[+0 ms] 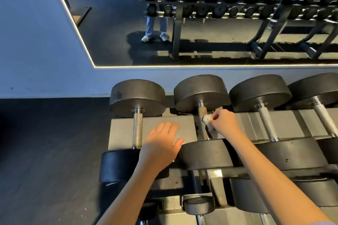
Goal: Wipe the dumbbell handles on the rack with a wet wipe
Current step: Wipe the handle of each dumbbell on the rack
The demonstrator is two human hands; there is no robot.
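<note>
Several black dumbbells lie side by side on the grey rack (182,124), metal handles pointing away from me. My right hand (224,121) grips a white wet wipe (207,119) wrapped on the handle (202,110) of the second dumbbell from the left, near its far head. My left hand (161,145) rests flat on the rack plate between the first handle (137,128) and the second dumbbell's near head (205,154), fingers straight. The lower part of the second handle is hidden behind the wipe and hand.
Two more dumbbell handles (266,121) lie to the right. A lower rack tier with smaller dumbbells (198,204) sits below. A wall mirror (164,23) behind the rack reflects the rack and a standing person. Dark floor (45,151) spreads left.
</note>
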